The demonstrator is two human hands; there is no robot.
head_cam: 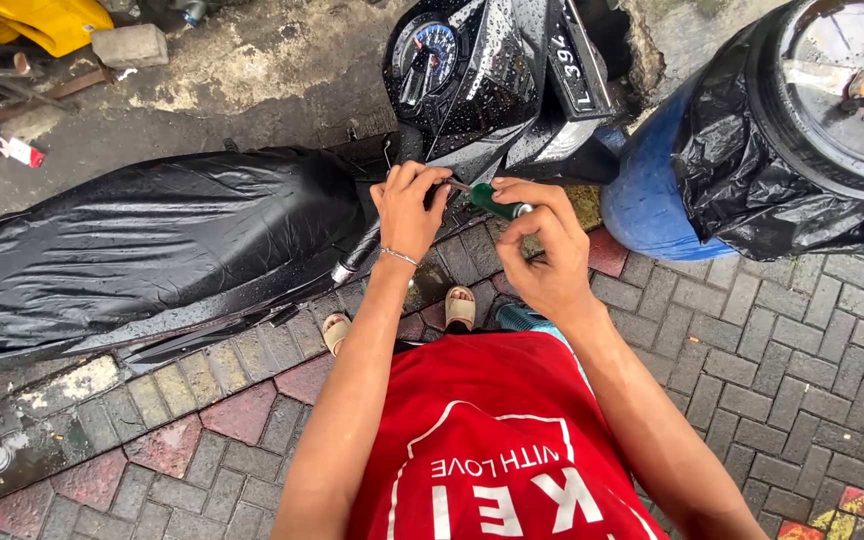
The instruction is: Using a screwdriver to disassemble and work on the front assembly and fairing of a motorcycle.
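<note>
Both hands crowded at scooter side: left hand against black body, right hand just beside, screwdriver bridging gap. Wet dashboard walls off space above. Blue barrel with black bag blocks right, near right hand. Plastic-covered seat fills left. Open paving lower right. Gap behind screwdriver tip probably narrow; shadowed.

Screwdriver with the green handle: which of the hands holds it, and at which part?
The right hand holds the screwdriver by its green handle. The left hand is at its tip end; what it grips cannot be told.
</note>
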